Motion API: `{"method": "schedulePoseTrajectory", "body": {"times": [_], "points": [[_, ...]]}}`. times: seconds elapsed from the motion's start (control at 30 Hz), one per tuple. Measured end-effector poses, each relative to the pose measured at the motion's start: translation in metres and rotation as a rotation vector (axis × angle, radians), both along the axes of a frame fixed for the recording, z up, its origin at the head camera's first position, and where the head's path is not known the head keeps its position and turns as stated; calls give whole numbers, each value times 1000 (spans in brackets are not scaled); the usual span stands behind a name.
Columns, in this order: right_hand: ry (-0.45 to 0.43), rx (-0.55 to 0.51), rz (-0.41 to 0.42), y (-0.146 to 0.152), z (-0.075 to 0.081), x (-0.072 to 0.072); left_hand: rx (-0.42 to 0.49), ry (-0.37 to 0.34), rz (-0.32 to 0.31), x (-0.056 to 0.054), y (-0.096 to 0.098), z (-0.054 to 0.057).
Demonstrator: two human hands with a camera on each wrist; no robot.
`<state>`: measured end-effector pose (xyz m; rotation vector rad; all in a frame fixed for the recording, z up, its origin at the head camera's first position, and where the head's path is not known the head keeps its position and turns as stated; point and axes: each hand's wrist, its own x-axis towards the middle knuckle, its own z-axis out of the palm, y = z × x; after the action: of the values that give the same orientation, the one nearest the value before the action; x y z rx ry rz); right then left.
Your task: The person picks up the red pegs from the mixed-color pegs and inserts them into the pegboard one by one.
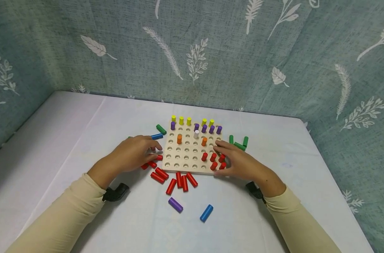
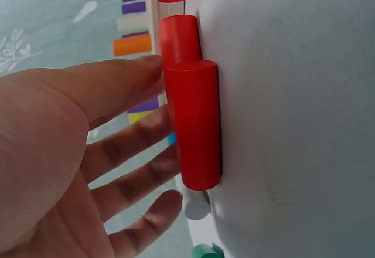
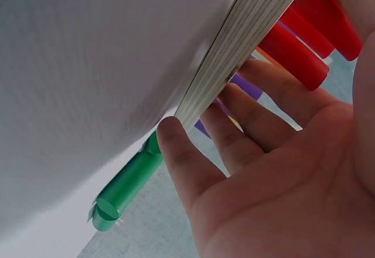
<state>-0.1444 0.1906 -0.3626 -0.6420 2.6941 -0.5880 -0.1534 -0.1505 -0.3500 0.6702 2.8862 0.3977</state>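
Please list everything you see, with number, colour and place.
Table: 1, white, centre and foreground
Backdrop: 1, blue-green with white leaves, behind table
Board: 1, pale wood, on table
Yellow pegs: 5, yellow, board's far row
Purple pegs: 6, purple, 5 in board, 1 on table
White pegs: at least 1, white, in board
Orange pegs: 2, orange, in board
Red pegs: at least 14, red, 5 in board, others on table
Green pegs: at least 4, green, on table
Blue pegs: at least 2, blue, on table
Wrist devices: 2, black, on wrists
Sleeves: 2, beige, on arms
Left hand: 1, by lying red pegs
Right hand: 1, at board's right edge
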Motion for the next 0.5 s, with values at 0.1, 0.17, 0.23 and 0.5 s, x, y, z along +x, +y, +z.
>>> {"method": "schedulePoseTrajectory", "body": {"times": [0.1,0.17,0.23,0.5], "points": [[-3,7,-5,0,0,0,2,2,5,0,0,-2],[-4,11,-6,0,0,0,4,3,9,0,0,-3],[-2,12,-6,0,0,0,8,4,10,0,0,-3],[6,16,-5,0,-1,0,-9,37,-1,1,1,-5]]}}
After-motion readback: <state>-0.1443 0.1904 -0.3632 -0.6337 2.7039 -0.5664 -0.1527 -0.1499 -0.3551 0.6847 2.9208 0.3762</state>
